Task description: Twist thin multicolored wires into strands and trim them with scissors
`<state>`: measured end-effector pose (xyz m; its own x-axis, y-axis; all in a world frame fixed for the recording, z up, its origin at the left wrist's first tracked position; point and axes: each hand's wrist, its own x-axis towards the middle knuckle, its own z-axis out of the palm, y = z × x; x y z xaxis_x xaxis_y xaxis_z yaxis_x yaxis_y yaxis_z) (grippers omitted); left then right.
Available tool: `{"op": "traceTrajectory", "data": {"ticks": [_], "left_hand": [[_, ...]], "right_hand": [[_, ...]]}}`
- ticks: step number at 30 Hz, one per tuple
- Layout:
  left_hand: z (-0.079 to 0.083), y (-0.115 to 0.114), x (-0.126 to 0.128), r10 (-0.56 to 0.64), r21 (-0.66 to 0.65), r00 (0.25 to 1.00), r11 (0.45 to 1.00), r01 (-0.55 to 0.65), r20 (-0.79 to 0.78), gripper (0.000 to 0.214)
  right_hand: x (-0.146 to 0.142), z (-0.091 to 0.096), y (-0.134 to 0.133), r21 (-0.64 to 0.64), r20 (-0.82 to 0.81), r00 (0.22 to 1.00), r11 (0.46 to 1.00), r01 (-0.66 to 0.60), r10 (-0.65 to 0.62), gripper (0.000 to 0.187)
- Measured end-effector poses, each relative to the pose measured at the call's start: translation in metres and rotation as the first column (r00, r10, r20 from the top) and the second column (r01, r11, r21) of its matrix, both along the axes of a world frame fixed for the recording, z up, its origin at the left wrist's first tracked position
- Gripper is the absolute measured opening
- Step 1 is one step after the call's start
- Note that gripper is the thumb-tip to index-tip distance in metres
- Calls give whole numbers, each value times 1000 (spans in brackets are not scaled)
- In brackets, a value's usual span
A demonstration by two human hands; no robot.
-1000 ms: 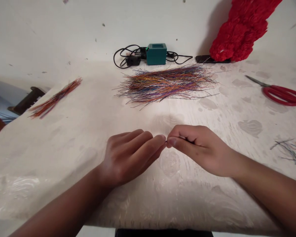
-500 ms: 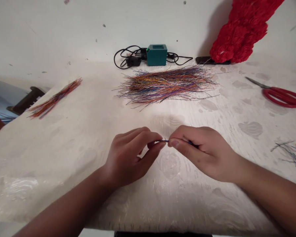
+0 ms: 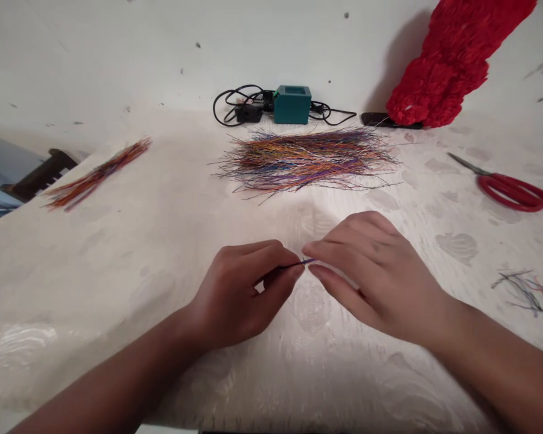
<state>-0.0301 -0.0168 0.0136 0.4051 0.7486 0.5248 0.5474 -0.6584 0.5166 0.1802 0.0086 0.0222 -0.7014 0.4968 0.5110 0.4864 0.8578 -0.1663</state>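
One thin wire over the tabletop, pinched in the left hand, right hand narrowly parted around its violet end; step, I judge, working that end, next move calling for a precise right-hand pinch

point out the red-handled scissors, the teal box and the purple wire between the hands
Red-handled scissors (image 3: pixel 487 179): head view, base of the handles.
Teal box (image 3: pixel 292 111): head view, front face.
Purple wire (image 3: pixel 309 261): head view, short exposed stretch.
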Motion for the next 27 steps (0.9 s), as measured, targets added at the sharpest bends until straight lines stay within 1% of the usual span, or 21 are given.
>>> {"op": "traceTrajectory", "data": {"ticks": [3, 6, 9, 11, 12, 13, 15, 16, 18, 20, 21, 22, 23, 24, 27], "left_hand": [[2, 1, 1, -8, -43, 1000, 999, 9, 25, 7], [2, 2, 0, -30, -66, 999, 997, 30, 11, 8], [-1, 3, -2, -54, -49, 998, 997, 53, -13, 9], [-4, 4, -4, -72, -15, 997, 997, 72, -38, 10], [-5, 4, -4, -75, 7, 996, 997, 75, -55, 10], [-7, 4, -5, -74, 31, 995, 997, 77, -73, 10], [-9, 6, -6, -78, 84, 993, 993, 85, -91, 8], [-10, 6, -6, -83, 108, 992, 990, 93, -95, 7], [-11, 7, -6, -98, 134, 990, 985, 111, -100, 6], [-12, 8, -6, -97, 143, 989, 983, 112, -107, 5], [-11, 8, -6, -91, 144, 990, 984, 106, -108, 5], [-11, 8, -6, -85, 147, 991, 984, 100, -103, 6], [-11, 8, -6, -78, 149, 992, 985, 92, -95, 6], [-10, 8, -6, -69, 148, 994, 986, 81, -84, 6], [-8, 8, -5, -36, 129, 998, 991, 43, -53, 5]], "right_hand": [[-1, -1, -1, -59, -17, 1000, 998, -26, 25, 12], [0, -4, -5, -187, -99, 994, 981, -55, 37, 13], [1, -5, -10, -286, -140, 990, 956, -61, 22, 15], [1, -5, -12, -346, -165, 986, 938, -32, -27, 14], [1, -5, -12, -402, -179, 982, 915, -11, -67, 14], [0, -5, -12, -477, -184, 977, 879, 5, -105, 12], [0, -4, -9, -633, -168, 974, 774, 12, -153, 9], [0, -5, -6, -695, -153, 976, 719, 6, -157, 16], [1, -5, -1, -774, -131, 981, 633, -12, -142, 31], [1, -6, 3, -813, -124, 981, 582, -14, -150, 37], [1, -6, 3, -820, -123, 980, 573, -11, -157, 38], [1, -6, 3, -818, -123, 978, 576, -4, -167, 38], [1, -6, 3, -803, -127, 975, 596, 6, -180, 38], [1, -5, 2, -779, -129, 973, 627, 18, -189, 37], [1, -5, -2, -641, -143, 975, 767, 39, -168, 31]]}}
